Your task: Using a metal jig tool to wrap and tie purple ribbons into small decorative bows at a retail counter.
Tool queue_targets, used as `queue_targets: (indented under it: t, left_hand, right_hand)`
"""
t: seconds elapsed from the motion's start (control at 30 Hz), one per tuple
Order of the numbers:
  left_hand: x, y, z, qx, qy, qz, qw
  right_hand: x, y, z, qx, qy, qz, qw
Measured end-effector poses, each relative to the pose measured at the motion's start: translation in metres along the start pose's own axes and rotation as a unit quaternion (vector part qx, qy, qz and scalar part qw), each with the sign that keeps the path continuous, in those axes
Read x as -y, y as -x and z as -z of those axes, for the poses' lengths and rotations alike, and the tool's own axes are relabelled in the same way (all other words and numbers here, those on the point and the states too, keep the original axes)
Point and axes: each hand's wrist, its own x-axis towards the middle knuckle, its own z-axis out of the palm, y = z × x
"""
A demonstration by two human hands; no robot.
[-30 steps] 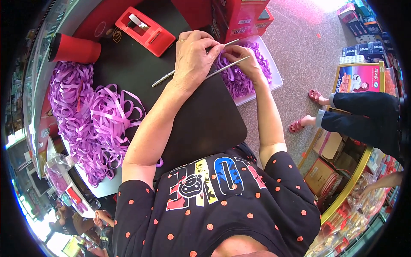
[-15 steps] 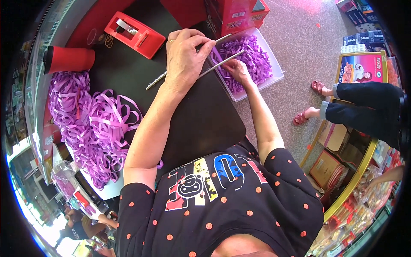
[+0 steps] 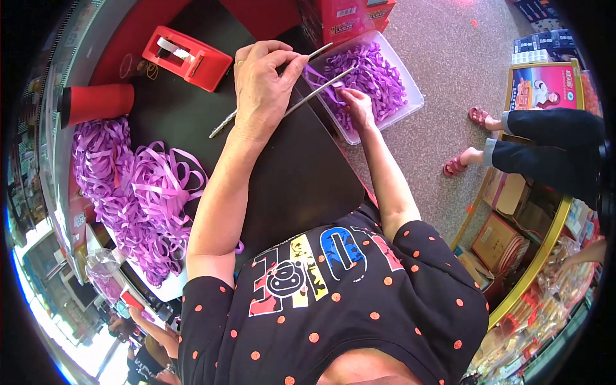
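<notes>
purple and thin in the right hand (image 3: 357, 108): seems to pinch a ribbon strand (image 3: 330, 95) at the translucent bin (image 3: 416, 106), far right past the black tabletop (image 3: 301, 179), beside heaped ribbon pieces (image 3: 378, 70). in the left hand (image 3: 263, 80), holds a slim metal rod (image 3: 319, 51) in a narrow thumb-and-finger grip; can't tell the hold on the second rod (image 3: 321, 88). probably mid-step, working the strand between rods and bin; would likely call for steady rods and a gentle pull next. at left, apart from both hands: long ribbon tangle (image 3: 106, 160).
</notes>
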Motion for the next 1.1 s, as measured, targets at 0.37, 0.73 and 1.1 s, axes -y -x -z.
queue_targets:
  t: [0.37, 0.73, 1.1]
  left_hand:
    - [0.000, 0.000, -0.002, -0.009, 0.017, 0.000, 1.000]
    - [0.001, -0.001, -0.001, -0.001, -0.010, -0.007, 1.000]
    - [0.006, 0.002, -0.003, -0.010, -0.007, -0.017, 1.000]
  right_hand:
    - [0.002, -0.020, 0.005, 0.011, -0.056, -0.028, 0.998]
    - [-0.017, 0.006, 0.013, 0.057, 0.262, 0.245, 0.932]
    - [-0.003, 0.112, 0.080, 0.099, 0.355, 0.318, 0.874]
